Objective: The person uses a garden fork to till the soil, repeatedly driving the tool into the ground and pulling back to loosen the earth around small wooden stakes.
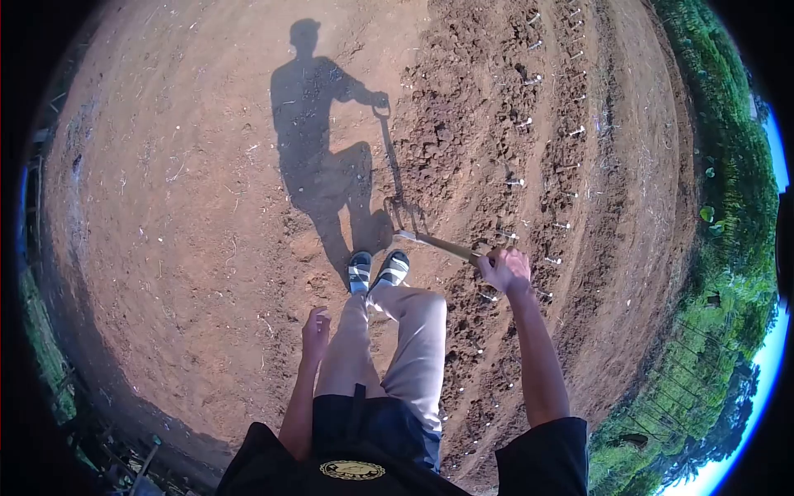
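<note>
Right hand [506, 269] closed around the top end of a long-handled digging tool [451, 248], its fingers wrapped over the grip, out to the side of the right knee. Left hand [315, 331] hung beside the left thigh, fingers loosely bent, apart from the tool, with nothing visible in it. The tool slanted from the right hand to the ground just ahead of the feet, where its pale head met the soil; the exact shape of that head could not be made out, though its shadow looked pronged.

It seemed a stiff, sturdy thing, likely weighted toward the head, not fragile, and its shaft probably offered a fair grip unless dusty palms slid. The top grip suited one hand; the bare middle of the shaft would have suited the other for lifting.

The striped sandals [394, 269] stood close to the head, the nearest obstruction; whether the right one pressed on it could not be told. The person's shadow [302, 107] fell across packed bare ground [182, 207] beyond. Clumpy loosened soil [438, 136] spread to the right, uneven underfoot, then rows of small white pieces [527, 122] crowded that side. Green plants [732, 207] edged the plot at the far right.
</note>
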The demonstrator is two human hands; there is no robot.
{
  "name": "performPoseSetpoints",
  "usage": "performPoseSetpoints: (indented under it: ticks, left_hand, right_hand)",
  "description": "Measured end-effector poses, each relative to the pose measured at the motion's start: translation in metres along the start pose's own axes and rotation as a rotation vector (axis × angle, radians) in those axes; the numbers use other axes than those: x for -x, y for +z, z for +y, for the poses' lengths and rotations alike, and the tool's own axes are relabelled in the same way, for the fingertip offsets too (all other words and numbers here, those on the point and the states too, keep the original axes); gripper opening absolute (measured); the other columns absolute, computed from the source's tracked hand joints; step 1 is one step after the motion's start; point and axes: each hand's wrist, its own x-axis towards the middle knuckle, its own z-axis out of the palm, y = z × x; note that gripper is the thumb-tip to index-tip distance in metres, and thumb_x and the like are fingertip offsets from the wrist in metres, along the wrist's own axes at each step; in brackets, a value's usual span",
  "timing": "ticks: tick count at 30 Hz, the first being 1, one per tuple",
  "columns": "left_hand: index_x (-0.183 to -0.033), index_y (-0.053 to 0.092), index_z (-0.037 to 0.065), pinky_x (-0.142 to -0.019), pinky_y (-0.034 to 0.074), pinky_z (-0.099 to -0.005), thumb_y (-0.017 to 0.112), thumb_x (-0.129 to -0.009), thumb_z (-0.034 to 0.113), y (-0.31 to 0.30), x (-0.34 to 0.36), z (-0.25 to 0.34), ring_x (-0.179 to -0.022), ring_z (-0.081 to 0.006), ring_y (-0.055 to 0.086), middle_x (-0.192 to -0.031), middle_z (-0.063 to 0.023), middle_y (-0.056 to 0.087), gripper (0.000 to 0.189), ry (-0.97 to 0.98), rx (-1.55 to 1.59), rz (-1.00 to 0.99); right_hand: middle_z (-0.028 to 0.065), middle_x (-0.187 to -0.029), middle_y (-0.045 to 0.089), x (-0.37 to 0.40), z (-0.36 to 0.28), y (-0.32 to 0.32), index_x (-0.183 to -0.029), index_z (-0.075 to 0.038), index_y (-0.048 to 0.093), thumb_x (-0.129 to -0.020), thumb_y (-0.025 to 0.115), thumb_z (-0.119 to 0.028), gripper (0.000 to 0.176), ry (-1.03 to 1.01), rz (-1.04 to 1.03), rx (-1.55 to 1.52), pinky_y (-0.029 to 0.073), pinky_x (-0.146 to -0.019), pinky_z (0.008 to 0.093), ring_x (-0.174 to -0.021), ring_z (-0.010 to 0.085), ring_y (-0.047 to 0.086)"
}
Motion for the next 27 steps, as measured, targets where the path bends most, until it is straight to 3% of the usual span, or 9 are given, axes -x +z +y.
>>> performPoseSetpoints:
  ticks: [3,5,9,12,13,15,20,24,27]
  left_hand:
    - [-0.109,0.048,0.004,-0.063,0.045,-0.0301,0.048,-0.087,0.019,0.046,-0.025,0.114,-0.070,-0.0186,0.056,-0.079,-0.0116,0.057,0.027,0.214,0.161,-0.048]
    - [-0.109,0.049,0.004,-0.066,0.045,-0.0298,0.048,-0.088,0.018,0.079,-0.026,0.152,-0.073,-0.0192,0.056,-0.084,-0.0118,0.057,0.025,0.166,0.145,-0.148]
    - [-0.108,0.049,0.005,-0.075,0.044,-0.0322,0.049,-0.088,0.016,0.135,0.001,0.218,-0.088,-0.0226,0.054,-0.099,-0.0139,0.052,0.023,0.555,0.034,-0.178]
    - [-0.107,0.050,0.006,-0.080,0.043,-0.0357,0.051,-0.085,0.014,0.152,0.010,0.265,-0.094,-0.0266,0.052,-0.105,-0.0142,0.048,0.024,0.423,0.155,-0.222]
    - [-0.107,0.050,0.006,-0.080,0.043,-0.0357,0.051,-0.085,0.014,0.157,0.005,0.267,-0.094,-0.0266,0.052,-0.105,-0.0142,0.048,0.024,0.421,0.147,-0.227]
    - [-0.105,0.052,0.006,-0.078,0.045,-0.0358,0.057,-0.081,0.017,0.173,-0.018,0.269,-0.091,-0.0268,0.055,-0.103,-0.0139,0.052,0.027,0.704,-0.019,0.092]
    - [-0.092,0.060,0.003,-0.067,0.048,-0.0312,0.067,-0.072,0.022,0.206,-0.032,0.295,-0.074,-0.0246,0.060,-0.084,-0.0115,0.061,0.028,0.712,0.012,-0.248]
    - [-0.083,0.060,0.003,-0.060,0.047,-0.0303,0.064,-0.074,0.022,0.228,-0.033,0.284,-0.065,-0.0237,0.059,-0.075,-0.0113,0.059,0.022,0.565,0.023,-0.204]
    - [-0.078,0.058,0.002,-0.057,0.045,-0.0309,0.063,-0.074,0.020,0.233,-0.043,0.288,-0.061,-0.0245,0.057,-0.070,-0.0116,0.057,0.019,0.531,-0.043,-0.160]
  right_hand:
    - [0.0178,-0.087,0.059,-0.001,0.004,0.005,-0.098,-0.011,0.063,-0.079,0.034,-0.046,0.050,0.075,-0.075,-0.043,0.040,-0.079,0.0379,-0.084,0.0266,0.055]
    - [0.0182,-0.088,0.059,0.003,0.001,0.004,-0.098,-0.010,0.064,-0.079,0.035,-0.047,0.050,0.037,-0.071,-0.064,0.040,-0.079,0.0384,-0.085,0.0272,0.055]
    - [0.0215,-0.085,0.060,-0.010,-0.002,0.027,-0.097,-0.011,0.063,-0.077,0.037,-0.046,0.048,-0.044,-0.023,-0.146,0.040,-0.083,0.0398,-0.084,0.0308,0.058]
    - [0.0194,-0.088,0.061,-0.009,-0.024,0.042,-0.093,-0.006,0.063,-0.077,0.042,-0.045,0.047,-0.187,0.022,-0.083,0.043,-0.081,0.0377,-0.085,0.0297,0.060]
    - [0.0182,-0.087,0.062,-0.011,-0.023,0.051,-0.093,-0.006,0.062,-0.077,0.043,-0.045,0.047,-0.195,0.022,-0.104,0.043,-0.080,0.0381,-0.083,0.0296,0.061]
    - [0.0170,-0.085,0.062,-0.009,-0.019,0.040,-0.092,-0.005,0.062,-0.077,0.044,-0.045,0.046,-0.192,0.036,-0.132,0.044,-0.080,0.0384,-0.081,0.0295,0.061]
    - [0.0116,-0.082,0.064,-0.032,0.016,0.060,-0.089,-0.006,0.061,-0.077,0.051,-0.027,0.026,-0.258,-0.093,-0.064,0.046,-0.075,0.0388,-0.076,0.0254,0.063]
    - [0.0079,-0.087,0.062,-0.028,0.022,0.090,-0.092,-0.007,0.060,-0.075,0.056,-0.022,0.023,-0.402,0.334,0.218,0.046,-0.072,0.0390,-0.080,0.0186,0.061]
    - [0.0062,-0.087,0.061,-0.040,0.018,0.081,-0.092,-0.009,0.060,-0.073,0.058,-0.022,0.023,-0.325,0.122,0.134,0.047,-0.070,0.0328,-0.081,0.0172,0.060]
